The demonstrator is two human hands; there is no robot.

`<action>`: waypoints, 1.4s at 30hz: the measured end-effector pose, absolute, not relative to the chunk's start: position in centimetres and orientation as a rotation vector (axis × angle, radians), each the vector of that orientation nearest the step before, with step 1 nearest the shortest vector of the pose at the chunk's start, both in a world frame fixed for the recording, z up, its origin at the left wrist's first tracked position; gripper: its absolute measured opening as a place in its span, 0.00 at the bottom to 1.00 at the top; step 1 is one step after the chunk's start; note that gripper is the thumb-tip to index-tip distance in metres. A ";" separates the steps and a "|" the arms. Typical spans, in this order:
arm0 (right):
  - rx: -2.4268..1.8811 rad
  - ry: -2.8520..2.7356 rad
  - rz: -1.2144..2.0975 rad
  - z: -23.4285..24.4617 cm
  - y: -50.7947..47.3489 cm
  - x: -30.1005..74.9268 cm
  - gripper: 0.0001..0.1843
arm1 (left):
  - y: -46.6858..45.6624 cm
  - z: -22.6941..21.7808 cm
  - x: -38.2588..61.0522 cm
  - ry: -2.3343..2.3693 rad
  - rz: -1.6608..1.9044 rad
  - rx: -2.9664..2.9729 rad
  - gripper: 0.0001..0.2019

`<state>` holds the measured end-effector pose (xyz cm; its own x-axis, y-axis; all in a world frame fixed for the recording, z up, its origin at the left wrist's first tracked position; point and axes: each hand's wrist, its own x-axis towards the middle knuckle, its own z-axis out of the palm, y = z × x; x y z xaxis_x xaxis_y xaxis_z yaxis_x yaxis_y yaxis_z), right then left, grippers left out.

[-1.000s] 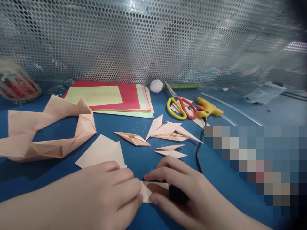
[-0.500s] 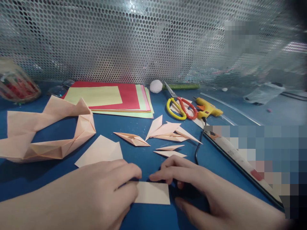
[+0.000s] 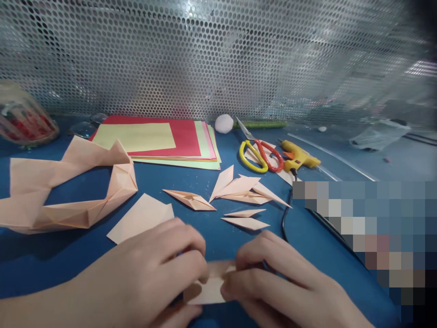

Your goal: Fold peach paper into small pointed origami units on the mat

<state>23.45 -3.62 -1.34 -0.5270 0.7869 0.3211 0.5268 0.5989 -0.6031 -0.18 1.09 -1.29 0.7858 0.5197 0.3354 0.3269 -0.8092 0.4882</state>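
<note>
A small folded piece of peach paper (image 3: 209, 294) lies at the front of the blue table, with a hand at each end. My left hand (image 3: 153, 273) has its fingers curled over the paper's left part. At the right end, my right hand (image 3: 273, 282) pinches the paper, its thumb hidden below the fingers. Just beyond my left hand lies a flat peach sheet (image 3: 141, 216). Several narrow pointed folded paper pieces (image 3: 246, 187) rest beyond my right hand, and one more folded piece (image 3: 190, 199) sits left of them.
A peach paper ring (image 3: 68, 216) stands at left. Behind are stacked coloured sheets (image 3: 186, 136), a white ball (image 3: 224, 124), scissors (image 3: 262, 155) and a yellow glue gun (image 3: 298, 156) with a black cord. A jar (image 3: 27, 118) stands far left; a perforated metal screen (image 3: 191, 64) closes the back.
My right hand has come left and closed on the paper's right end. The paper has shifted slightly toward me, and its far edge now looks raised.
</note>
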 end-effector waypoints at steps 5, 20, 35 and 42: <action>-1.029 -2.344 0.241 -1.0 -3.2 24.0 0.12 | 1.4 -1.0 -0.7 0.780 0.631 2.477 0.06; -0.973 -2.384 0.082 -2.8 -3.5 22.0 0.11 | 1.0 -2.2 0.3 0.575 0.767 2.327 0.08; -1.112 -2.171 0.671 -2.9 -3.7 22.0 0.09 | 0.9 -3.1 1.0 0.540 0.859 2.316 0.10; -1.260 -2.134 0.694 -2.6 -3.6 21.8 0.11 | 0.6 -3.2 1.0 0.567 0.883 2.380 0.10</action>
